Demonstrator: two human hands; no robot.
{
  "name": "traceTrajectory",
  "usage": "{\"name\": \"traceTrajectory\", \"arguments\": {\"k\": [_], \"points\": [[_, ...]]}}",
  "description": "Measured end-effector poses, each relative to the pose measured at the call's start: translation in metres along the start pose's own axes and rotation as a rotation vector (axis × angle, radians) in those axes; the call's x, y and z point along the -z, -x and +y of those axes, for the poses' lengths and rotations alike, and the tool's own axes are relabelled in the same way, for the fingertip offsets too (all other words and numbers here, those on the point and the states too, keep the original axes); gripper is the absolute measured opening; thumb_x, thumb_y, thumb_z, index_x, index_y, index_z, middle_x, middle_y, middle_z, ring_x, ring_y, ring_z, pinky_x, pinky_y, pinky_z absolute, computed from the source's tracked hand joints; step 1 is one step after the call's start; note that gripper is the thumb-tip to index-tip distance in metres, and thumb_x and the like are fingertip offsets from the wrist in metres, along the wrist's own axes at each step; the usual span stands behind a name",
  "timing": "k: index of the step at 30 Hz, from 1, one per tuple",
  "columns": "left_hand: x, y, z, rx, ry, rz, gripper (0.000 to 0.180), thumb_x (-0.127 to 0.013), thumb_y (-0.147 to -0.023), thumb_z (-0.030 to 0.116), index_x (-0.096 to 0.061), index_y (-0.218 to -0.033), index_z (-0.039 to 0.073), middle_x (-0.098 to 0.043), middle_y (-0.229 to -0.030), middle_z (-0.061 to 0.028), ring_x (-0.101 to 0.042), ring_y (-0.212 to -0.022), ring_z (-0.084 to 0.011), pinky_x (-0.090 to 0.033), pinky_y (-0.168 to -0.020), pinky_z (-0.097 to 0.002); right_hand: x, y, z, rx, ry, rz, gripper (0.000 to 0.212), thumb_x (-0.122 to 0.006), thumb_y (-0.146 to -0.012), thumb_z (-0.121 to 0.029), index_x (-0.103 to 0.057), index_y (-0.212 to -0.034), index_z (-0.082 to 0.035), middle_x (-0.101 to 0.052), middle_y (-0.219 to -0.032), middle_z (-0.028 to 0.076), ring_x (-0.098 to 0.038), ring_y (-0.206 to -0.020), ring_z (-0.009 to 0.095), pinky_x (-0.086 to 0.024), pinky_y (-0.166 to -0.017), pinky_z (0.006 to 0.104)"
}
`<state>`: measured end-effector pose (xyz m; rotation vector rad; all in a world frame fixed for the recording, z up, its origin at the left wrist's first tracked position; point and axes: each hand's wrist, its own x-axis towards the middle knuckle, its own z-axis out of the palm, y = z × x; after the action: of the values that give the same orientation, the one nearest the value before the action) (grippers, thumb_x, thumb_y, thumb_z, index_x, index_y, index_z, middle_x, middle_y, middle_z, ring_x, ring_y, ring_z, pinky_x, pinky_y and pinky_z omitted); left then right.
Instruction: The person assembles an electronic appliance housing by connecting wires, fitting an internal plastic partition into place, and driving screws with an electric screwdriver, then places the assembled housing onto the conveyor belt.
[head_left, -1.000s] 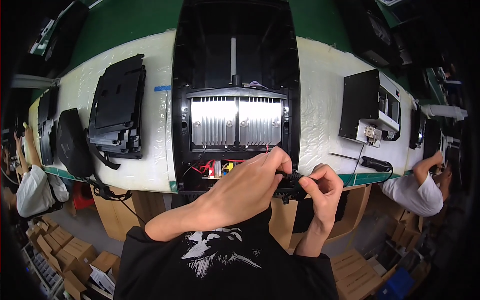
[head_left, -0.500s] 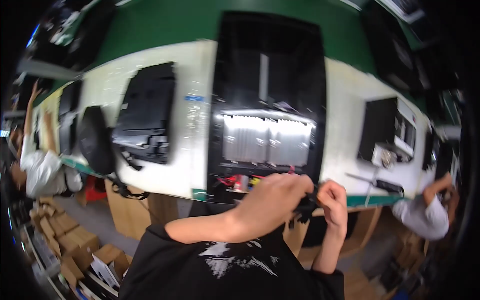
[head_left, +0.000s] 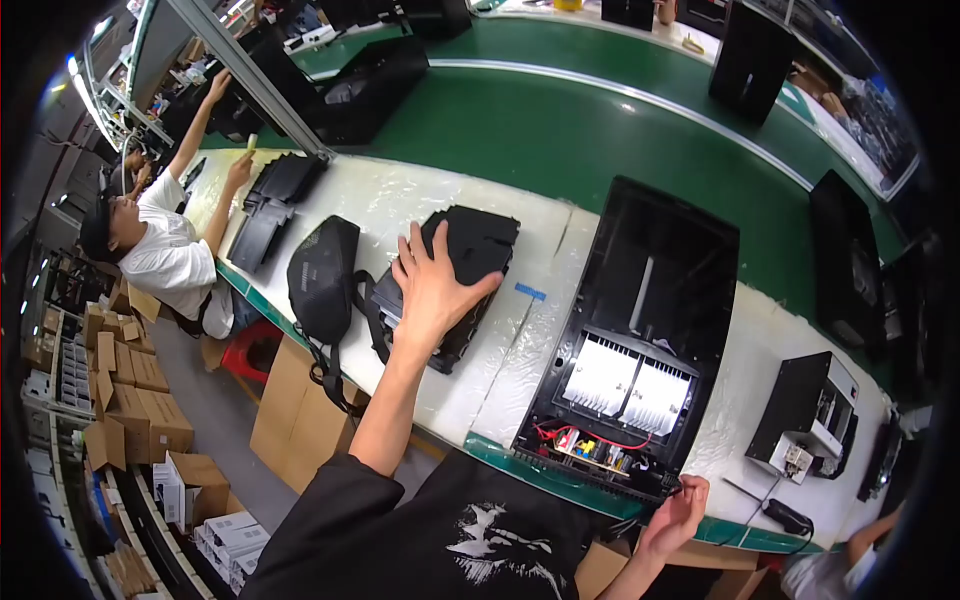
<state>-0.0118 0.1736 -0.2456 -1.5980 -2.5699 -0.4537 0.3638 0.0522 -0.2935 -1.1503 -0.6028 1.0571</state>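
"Head camera: what have you got nearest you?"

"My right hand (head_left: pixel 676 518), fingers curled in at the near right corner of a long black housing (head_left: pixel 690 250). Whether the fingertips pinch anything there, I cannot tell. The housing lies open on the bench (head_left: pixel 480 395), near end at the edge in front of me, far end slanting off to the right. A circuit board (head_left: pixel 580 447) with coloured parts sits in that near end, red wires (head_left: pixel 628 438) run beside it, and two heat sinks (head_left: pixel 598 375) stand side by side just beyond."

"And your other hand?"

"My left hand (head_left: pixel 435 290) is stretched out leftward, thumb and fingers spread wide over a stack of black panels (head_left: pixel 485 235). I can't tell whether the tips press on the top one. A black bag (head_left: pixel 322 285) lies just left of the stack."

"How do the surfaces look?"

"The heat sinks are bright silvery metal with straight parallel fins. Past them the housing is smooth and glossy, with a narrow pale strip (head_left: pixel 642 292). The panels look like flat, matt plastic with notched edges. The bench has a shiny, wrinkled whitish covering."

"Any writing?"

"A brushy white print (head_left: pixel 500 540) on my shirt is a picture. The bag's faint mark and the dark print on the cartons (head_left: pixel 150 420) are too small to read."
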Motion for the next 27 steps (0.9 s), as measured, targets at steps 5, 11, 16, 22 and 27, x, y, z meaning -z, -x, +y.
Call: {"name": "traceTrajectory", "arguments": {"k": [5, 11, 16, 22, 27], "points": [[-0.002, -0.002, -0.003, 0.001, 0.119, -0.168, 0.107, -0.073, -0.059, 0.059, -0.03, -0.14, 0.004, -0.016, -0.143, -0.0341, -0.021, -0.129, -0.0539, -0.018, -0.102, -0.0646, 0.003, 0.0, -0.019, -0.06, 0.004, -0.067, 0.02, -0.049, -0.088, -0.023, -0.05, -0.088, -0.003, -0.047, -0.08, 0.006, -0.046, -0.071, 0.014, -0.039, -0.061, 0.0261], [0.012, 0.002, -0.004, -0.029, 0.097, -0.096, 0.094, -0.074, -0.06, 0.045, -0.035, -0.138, 0.009, -0.025, -0.143, -0.0263, -0.032, -0.127, -0.0438, -0.027, -0.102, -0.0558, 0.001, -0.015, -0.029, 0.19, 0.263, -0.021, 0.014, -0.046, -0.092, -0.011, -0.053, -0.094, 0.001, -0.058, -0.106, 0.016, -0.056, -0.099, 0.023, -0.042, -0.09, 0.0342], [0.05, 0.01, 0.02, -0.127, 0.236, 0.031, 0.091, -0.076, -0.058, 0.038, -0.038, -0.135, 0.007, -0.03, -0.139, -0.024, -0.034, -0.123, -0.0402, -0.031, -0.099, -0.0516, -0.017, -0.029, -0.058, 0.371, 0.361, -0.127, 0.017, -0.047, -0.093, -0.014, -0.053, -0.098, 0.002, -0.056, -0.109, 0.015, -0.056, -0.102, 0.024, -0.042, -0.092, 0.0352], [0.108, 0.031, 0.086, -0.994, 0.621, -0.055, 0.084, -0.08, -0.057, 0.037, -0.048, -0.13, 0.012, -0.032, -0.14, -0.0183, -0.034, -0.125, -0.0364, -0.03, -0.104, -0.0452, -0.093, -0.057, -0.094, 0.241, 0.058, -0.426, 0.042, -0.056, -0.086, -0.021, -0.051, -0.116, 0.007, -0.056, -0.114, 0.018, -0.058, -0.105, 0.026, -0.044, -0.093, 0.0382], [0.086, 0.033, 0.105, -1.11, 0.593, 0.14, 0.079, -0.08, -0.063, 0.033, -0.047, -0.13, 0.008, -0.029, -0.143, -0.0184, -0.025, -0.133, -0.0368, -0.027, -0.106, -0.0436, -0.102, -0.079, -0.107, 0.129, 0.12, -0.606, 0.049, -0.068, -0.076, -0.01, -0.05, -0.119, 0.007, -0.062, -0.104, 0.014, -0.063, -0.091, 0.021, -0.051, -0.082, 0.0323]]}}
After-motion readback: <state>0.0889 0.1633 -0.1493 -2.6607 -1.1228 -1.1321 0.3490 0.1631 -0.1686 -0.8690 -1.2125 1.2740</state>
